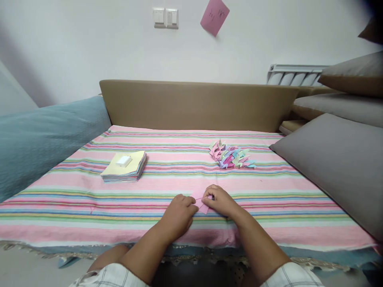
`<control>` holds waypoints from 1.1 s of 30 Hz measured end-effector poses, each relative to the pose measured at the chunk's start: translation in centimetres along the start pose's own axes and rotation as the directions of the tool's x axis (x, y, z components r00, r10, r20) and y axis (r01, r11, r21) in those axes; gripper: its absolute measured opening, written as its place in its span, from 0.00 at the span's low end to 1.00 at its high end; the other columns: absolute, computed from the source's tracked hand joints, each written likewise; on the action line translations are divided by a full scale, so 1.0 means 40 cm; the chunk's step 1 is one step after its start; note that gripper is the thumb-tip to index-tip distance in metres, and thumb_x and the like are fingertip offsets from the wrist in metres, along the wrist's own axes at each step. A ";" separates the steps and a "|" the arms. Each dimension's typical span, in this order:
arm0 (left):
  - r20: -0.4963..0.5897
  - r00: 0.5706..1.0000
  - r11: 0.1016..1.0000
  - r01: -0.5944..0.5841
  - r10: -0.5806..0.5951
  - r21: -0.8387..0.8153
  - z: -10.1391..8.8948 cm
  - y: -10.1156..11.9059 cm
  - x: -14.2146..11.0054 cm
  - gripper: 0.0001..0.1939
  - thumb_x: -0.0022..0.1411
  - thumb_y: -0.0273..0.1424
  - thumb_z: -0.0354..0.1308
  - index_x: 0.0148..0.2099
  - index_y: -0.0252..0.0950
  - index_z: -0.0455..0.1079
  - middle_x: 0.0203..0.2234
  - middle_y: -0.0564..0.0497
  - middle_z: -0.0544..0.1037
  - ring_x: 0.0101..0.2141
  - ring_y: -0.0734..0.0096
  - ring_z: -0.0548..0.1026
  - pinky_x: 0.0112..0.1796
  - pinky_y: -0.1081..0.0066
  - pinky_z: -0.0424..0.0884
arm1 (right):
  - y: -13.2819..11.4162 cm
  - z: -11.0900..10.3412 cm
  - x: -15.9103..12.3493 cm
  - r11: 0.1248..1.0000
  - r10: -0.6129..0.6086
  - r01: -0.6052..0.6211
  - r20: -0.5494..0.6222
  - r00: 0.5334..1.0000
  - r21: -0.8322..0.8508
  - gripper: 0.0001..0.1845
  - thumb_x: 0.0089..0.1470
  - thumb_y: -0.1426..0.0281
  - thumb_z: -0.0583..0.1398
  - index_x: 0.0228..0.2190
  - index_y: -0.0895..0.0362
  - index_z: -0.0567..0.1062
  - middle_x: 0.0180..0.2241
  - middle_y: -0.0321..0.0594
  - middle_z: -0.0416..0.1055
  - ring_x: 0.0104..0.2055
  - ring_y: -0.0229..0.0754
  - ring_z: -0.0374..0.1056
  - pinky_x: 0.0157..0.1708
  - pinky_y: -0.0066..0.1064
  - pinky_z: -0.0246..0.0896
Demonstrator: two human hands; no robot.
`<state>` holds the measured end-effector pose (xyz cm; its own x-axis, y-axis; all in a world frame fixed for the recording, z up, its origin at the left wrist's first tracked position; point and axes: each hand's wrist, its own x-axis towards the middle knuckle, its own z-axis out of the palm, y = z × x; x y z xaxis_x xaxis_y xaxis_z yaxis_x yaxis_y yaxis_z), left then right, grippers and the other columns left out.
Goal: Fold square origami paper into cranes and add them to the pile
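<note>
Both bare hands work at one small piece of folded pink paper (206, 209), low on the centre line of the view, just above the near edge of a striped multicoloured cloth (167, 139). Left hand (178, 215): narrow, fingertips and thumb together at the paper's left side, holding it. Right hand (220, 200): narrow, thumb and index finger pinching the paper's right side, remaining fingers curled over. Paper shows angled edges and a dark crease line between the hands; exact fold hidden in part by the fingers.

Beyond the right hand, well apart from it: a loose heap of small folded paper figures (229, 157) with pointed tips, in pink, purple, green and blue. Farther to the left of the hands: a squared stack of paper sheets (139, 169), pale yellow on top, mixed colours along the side. A small white rectangular block (123, 161) rests on the top sheet.

Surroundings: brown smooth backrest (194, 104) behind the cloth; blue-green fabric-covered armrest (54, 135) at left; large grey cushion (332, 159) leaning at right. Tilted pink note (214, 18) on the wall, right of two white switches (165, 18).
</note>
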<state>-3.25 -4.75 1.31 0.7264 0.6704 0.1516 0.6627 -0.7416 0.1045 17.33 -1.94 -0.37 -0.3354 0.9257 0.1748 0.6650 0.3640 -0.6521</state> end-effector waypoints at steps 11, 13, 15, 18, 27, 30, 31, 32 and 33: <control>-0.011 0.999 0.999 -0.037 0.037 -0.009 -0.002 0.000 -0.004 0.19 0.56 0.23 0.52 0.49 0.42 0.67 0.49 0.50 0.72 0.43 0.64 0.69 0.45 0.61 0.60 | 0.042 -0.024 -0.008 0.995 -0.077 0.076 0.018 0.997 0.061 0.12 0.46 0.80 0.56 0.32 0.56 0.75 0.38 0.40 0.68 0.45 0.41 0.63 0.49 0.34 0.56; -0.020 0.999 0.999 -0.043 0.043 0.015 -0.002 0.001 -0.005 0.18 0.57 0.24 0.52 0.50 0.43 0.66 0.49 0.50 0.72 0.43 0.63 0.68 0.46 0.59 0.60 | 0.045 -0.023 -0.006 0.995 -0.083 0.081 0.039 0.996 0.053 0.13 0.45 0.81 0.55 0.31 0.56 0.74 0.38 0.40 0.68 0.44 0.41 0.63 0.49 0.34 0.56; -0.028 0.999 0.999 -0.039 0.040 0.034 -0.001 0.001 -0.006 0.17 0.57 0.25 0.52 0.49 0.44 0.67 0.49 0.51 0.72 0.42 0.64 0.68 0.47 0.57 0.59 | 0.048 -0.022 -0.002 0.995 -0.090 0.088 0.057 0.994 0.043 0.14 0.45 0.83 0.53 0.30 0.56 0.74 0.37 0.40 0.67 0.44 0.41 0.62 0.48 0.34 0.56; -0.032 0.999 0.999 -0.029 0.030 0.039 0.001 0.000 -0.006 0.17 0.57 0.26 0.53 0.48 0.45 0.68 0.48 0.52 0.73 0.42 0.64 0.68 0.49 0.55 0.57 | 0.052 -0.021 0.003 0.995 -0.095 0.094 0.075 0.993 0.022 0.16 0.44 0.84 0.52 0.29 0.56 0.74 0.36 0.40 0.67 0.43 0.41 0.62 0.48 0.34 0.56; -0.055 0.998 1.000 -0.021 0.020 -0.008 0.008 0.001 -0.004 0.16 0.56 0.26 0.54 0.47 0.45 0.68 0.47 0.52 0.72 0.46 0.63 0.67 0.54 0.53 0.53 | 0.058 -0.021 0.000 0.996 -0.024 0.029 0.057 0.998 -0.086 0.15 0.40 0.83 0.53 0.28 0.55 0.73 0.37 0.40 0.66 0.43 0.43 0.60 0.46 0.34 0.55; -0.057 0.998 0.999 -0.030 0.028 -0.034 0.011 0.003 -0.003 0.16 0.55 0.24 0.53 0.46 0.43 0.69 0.46 0.50 0.72 0.49 0.63 0.65 0.56 0.53 0.51 | 0.058 -0.024 -0.003 0.995 -0.006 0.011 0.048 0.999 -0.101 0.15 0.40 0.82 0.54 0.28 0.55 0.74 0.36 0.40 0.66 0.43 0.43 0.60 0.46 0.34 0.55; -0.054 0.998 0.999 -0.031 0.029 -0.037 0.012 0.004 -0.002 0.16 0.56 0.24 0.52 0.46 0.42 0.69 0.46 0.50 0.72 0.50 0.63 0.65 0.56 0.53 0.51 | 0.057 -0.026 -0.004 0.995 -0.002 0.007 0.046 0.999 -0.101 0.15 0.40 0.82 0.54 0.28 0.55 0.74 0.36 0.40 0.66 0.43 0.43 0.61 0.46 0.34 0.55; -0.052 0.998 0.999 -0.031 0.029 -0.038 0.012 0.005 -0.002 0.16 0.56 0.24 0.52 0.46 0.41 0.69 0.46 0.49 0.72 0.50 0.64 0.66 0.56 0.53 0.52 | 0.055 -0.027 -0.005 0.995 0.001 0.004 0.043 0.999 -0.099 0.15 0.40 0.82 0.54 0.28 0.55 0.74 0.36 0.40 0.66 0.43 0.42 0.61 0.46 0.33 0.55; -0.050 0.998 0.999 -0.029 0.028 -0.036 0.012 0.006 -0.001 0.15 0.57 0.24 0.51 0.46 0.41 0.69 0.46 0.49 0.72 0.50 0.64 0.66 0.55 0.52 0.53 | 0.053 -0.029 -0.007 0.996 0.002 0.002 0.041 0.999 -0.093 0.14 0.41 0.81 0.54 0.27 0.55 0.74 0.36 0.40 0.66 0.43 0.42 0.61 0.46 0.33 0.55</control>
<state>-3.04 -4.95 0.85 0.7344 0.6477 0.2030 0.6340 -0.7613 0.1357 19.61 -1.31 -0.93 -0.3610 0.9215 0.1431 0.7234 0.3736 -0.5807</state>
